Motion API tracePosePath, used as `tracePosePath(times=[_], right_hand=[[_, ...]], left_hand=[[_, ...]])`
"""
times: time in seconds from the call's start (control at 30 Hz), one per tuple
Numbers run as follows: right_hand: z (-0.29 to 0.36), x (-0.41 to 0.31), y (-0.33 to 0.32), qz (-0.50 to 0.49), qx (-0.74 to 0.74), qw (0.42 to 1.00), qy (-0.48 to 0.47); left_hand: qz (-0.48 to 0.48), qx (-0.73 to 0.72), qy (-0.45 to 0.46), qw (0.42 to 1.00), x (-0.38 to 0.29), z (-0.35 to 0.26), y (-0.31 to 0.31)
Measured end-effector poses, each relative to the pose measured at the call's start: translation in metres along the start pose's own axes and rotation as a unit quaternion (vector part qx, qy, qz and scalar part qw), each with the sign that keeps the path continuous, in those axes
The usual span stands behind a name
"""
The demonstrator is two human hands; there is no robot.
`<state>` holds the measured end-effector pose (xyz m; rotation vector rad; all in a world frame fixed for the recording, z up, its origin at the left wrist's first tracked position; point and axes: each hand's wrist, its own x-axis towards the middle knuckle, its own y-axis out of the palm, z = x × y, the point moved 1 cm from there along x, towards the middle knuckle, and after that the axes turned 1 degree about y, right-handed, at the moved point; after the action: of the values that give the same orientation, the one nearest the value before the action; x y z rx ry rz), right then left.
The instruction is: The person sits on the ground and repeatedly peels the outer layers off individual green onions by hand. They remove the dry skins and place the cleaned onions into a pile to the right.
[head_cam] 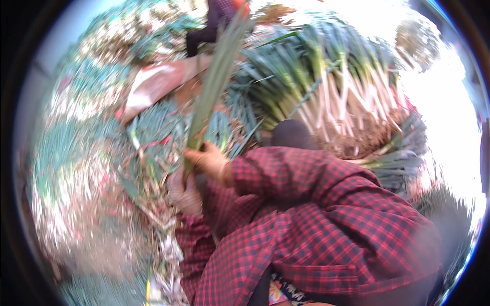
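Note:
In the head view, my right hand (208,160), in an orange-tan glove, grips the green leaves of a leek (214,88) that point up and away. Just below it, my left hand (185,193), in a pale ribbed glove, is closed around the lower part of the same plant; the fingers are blurred and its root end is hidden. Beyond my right arm lies a large heap of leeks (340,88), white stalks and muddy roots towards me. Loose leaves and a single leek (136,141) lie on the ground left of my hands.
Bundled leeks (76,153) with red ties cover the left side. A pale and reddish sack (157,84) lies beyond my hands. Another person (218,23) in dark trousers is at the top. More leeks (405,160) lie at the right, beside overexposed ground. Leaf scraps (168,244) litter the ground near my left sleeve.

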<state>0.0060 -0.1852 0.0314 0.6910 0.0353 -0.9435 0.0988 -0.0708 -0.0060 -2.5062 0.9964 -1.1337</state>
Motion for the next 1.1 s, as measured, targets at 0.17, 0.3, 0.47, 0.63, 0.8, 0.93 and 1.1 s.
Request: tracePosePath(times=[0.17,0.3,0.47,0.63,0.8,0.93,1.1], right_hand=[[-0.007,-0.008,-0.002,0.070,0.027,0.997,-0.008],[-0.011,-0.007,-0.007,0.070,-0.005,0.997,0.017],[-0.012,-0.007,-0.011,0.068,-0.021,0.997,0.028],[-0.013,-0.009,-0.008,0.059,-0.008,0.998,-0.012],[0.015,0.013,-0.030,-0.037,0.022,0.999,-0.032],[0.032,0.032,-0.079,-0.036,0.094,0.995,-0.013],[0.017,0.038,-0.116,0.114,0.146,0.982,0.027]], left_hand=[[-0.058,0.041,-0.004,0.997,-0.006,-0.009,-0.005],[-0.099,0.074,0.011,0.992,-0.006,-0.014,-0.006],[-0.100,0.053,0.000,0.994,-0.001,-0.022,-0.013],[-0.097,0.077,0.005,0.992,-0.006,-0.011,-0.012],[-0.147,0.197,-0.127,0.961,-0.050,0.071,-0.062],[-0.226,0.105,-0.348,0.904,-0.115,0.160,-0.176],[-0.184,0.397,-0.530,0.726,-0.173,0.163,-0.284]])
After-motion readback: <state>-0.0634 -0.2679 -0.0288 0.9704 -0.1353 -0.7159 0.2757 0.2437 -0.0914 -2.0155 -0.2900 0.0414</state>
